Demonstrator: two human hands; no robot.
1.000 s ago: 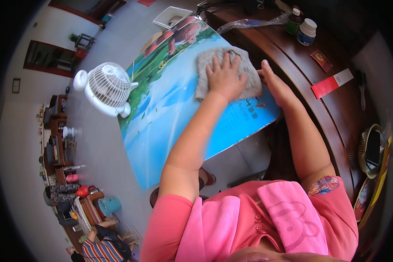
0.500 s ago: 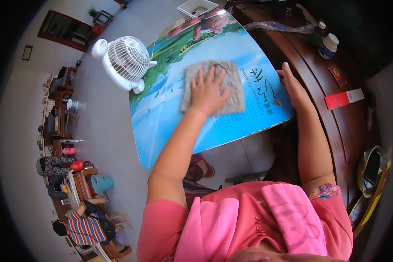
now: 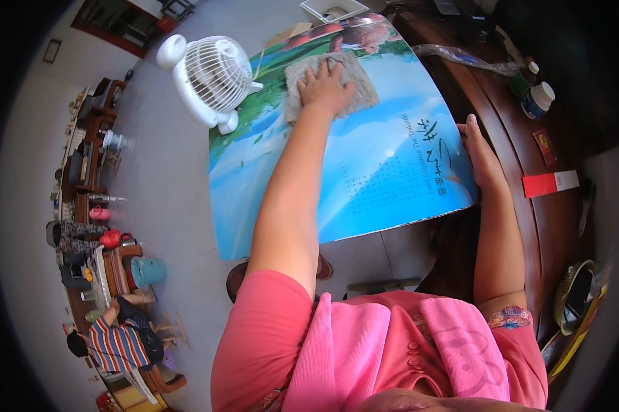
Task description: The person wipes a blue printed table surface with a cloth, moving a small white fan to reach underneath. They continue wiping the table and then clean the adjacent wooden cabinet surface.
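A grey-brown fluffy cloth (image 3: 361, 89) lies on a glossy blue board-like tabletop (image 3: 364, 199) printed with sky, greenery and lettering. My left hand (image 3: 323, 93) rests flat on the cloth with its fingers spread, pressing it against the far half of the surface. At the right edge of the tabletop, my right hand (image 3: 487, 161) stands with its fingers stretched out and touching the rim. Some of that hand's fingers are hidden. A white desk fan (image 3: 217, 75) with a round grille is at the left far edge.
To the right runs a dark wooden desk (image 3: 509, 158) with a white bottle (image 3: 537, 100), a green bottle (image 3: 522, 79), a red-and-white packet (image 3: 550, 183) and a basket (image 3: 576, 295). A person in a striped shirt (image 3: 117, 347) is at the lower left, near a blue bucket (image 3: 148, 271).
My left hand has slid the cloth away from me, toward the far printed edge. My right hand remains at the right rim. The whole view has shifted slightly.
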